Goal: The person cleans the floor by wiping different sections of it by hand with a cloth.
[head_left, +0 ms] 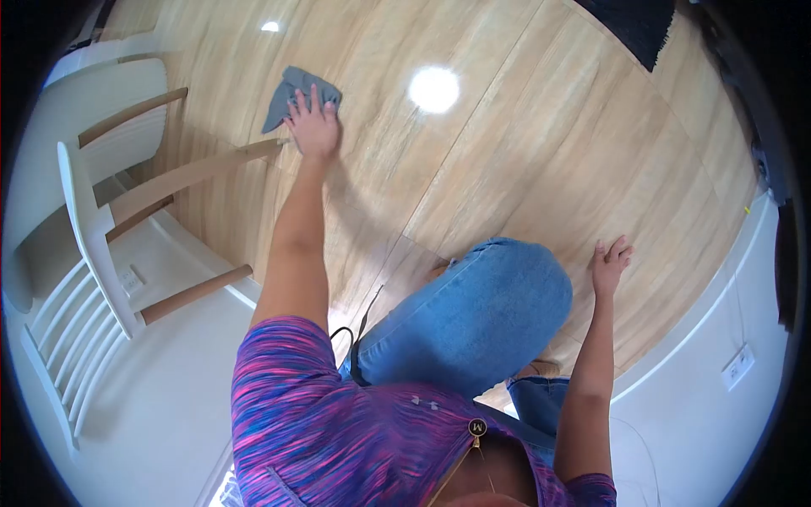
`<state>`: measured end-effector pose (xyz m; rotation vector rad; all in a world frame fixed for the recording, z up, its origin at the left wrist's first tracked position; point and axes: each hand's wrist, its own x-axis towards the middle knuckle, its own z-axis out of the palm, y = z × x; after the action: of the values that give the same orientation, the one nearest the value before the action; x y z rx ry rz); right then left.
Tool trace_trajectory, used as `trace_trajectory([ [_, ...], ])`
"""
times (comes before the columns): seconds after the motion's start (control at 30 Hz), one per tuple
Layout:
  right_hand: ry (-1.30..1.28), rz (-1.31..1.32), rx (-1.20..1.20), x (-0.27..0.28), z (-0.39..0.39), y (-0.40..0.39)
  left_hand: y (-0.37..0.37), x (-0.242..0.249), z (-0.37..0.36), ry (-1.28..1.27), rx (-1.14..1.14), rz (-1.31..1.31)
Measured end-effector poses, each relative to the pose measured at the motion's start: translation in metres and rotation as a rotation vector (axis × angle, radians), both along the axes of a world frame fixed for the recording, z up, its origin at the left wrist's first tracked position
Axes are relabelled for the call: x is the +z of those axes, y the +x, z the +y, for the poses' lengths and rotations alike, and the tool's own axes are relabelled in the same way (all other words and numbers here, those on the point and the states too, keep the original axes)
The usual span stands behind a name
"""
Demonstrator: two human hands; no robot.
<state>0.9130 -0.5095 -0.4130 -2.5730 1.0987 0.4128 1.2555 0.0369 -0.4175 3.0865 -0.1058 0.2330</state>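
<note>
A crumpled grey cloth [285, 95] lies on the wood-look floor [507, 127]. On top of it my left hand [314, 128] rests palm down with the fingers spread, covering part of the cloth. The end of a wooden chair leg comes right up beside that wrist. Far to the right, past my bent knee in blue jeans [498, 296], my right hand [610, 269] is low over the floor, its fingers apart and slightly bent. Nothing shows in it.
A white chair [80, 220] with wooden legs stands at the left, close to my left arm. A dark mat [638, 29] lies at the top right. White walls with outlets [738, 367] edge the floor. A thin dark cord [365, 321] is beside my knee.
</note>
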Motion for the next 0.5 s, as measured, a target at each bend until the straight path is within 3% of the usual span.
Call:
trace_trajectory([
  [0.03,-0.001,0.007,0.006,0.000,0.000,-0.001,-0.004,-0.001,-0.012,0.036,0.031,-0.013],
  [0.1,0.012,0.017,-0.002,0.004,-0.001,0.004,-0.066,-0.003,-0.041,-0.039,-0.272,0.061],
  [0.13,0.028,0.032,-0.012,0.010,0.000,0.004,-0.120,0.033,-0.075,0.098,-0.377,0.178],
  [0.17,0.041,0.042,-0.019,0.013,-0.001,0.008,-0.174,0.035,-0.072,-0.179,-0.515,0.336],
  [0.2,0.071,0.058,-0.018,0.016,-0.005,0.010,-0.221,0.040,-0.066,-0.127,-0.554,0.478],
  [0.27,0.126,0.096,-0.016,0.022,-0.014,0.013,-0.242,0.036,-0.040,-0.119,-0.560,0.556],
  [0.33,0.120,0.186,0.014,0.025,-0.016,0.022,-0.226,0.032,-0.023,-0.085,-0.501,0.522],
  [0.43,0.106,0.269,0.009,0.026,-0.010,0.036,-0.116,0.036,-0.043,-0.116,-0.198,0.209],
  [0.5,0.102,0.279,-0.002,0.027,-0.007,0.035,-0.091,0.040,-0.048,-0.070,-0.121,0.249],
])
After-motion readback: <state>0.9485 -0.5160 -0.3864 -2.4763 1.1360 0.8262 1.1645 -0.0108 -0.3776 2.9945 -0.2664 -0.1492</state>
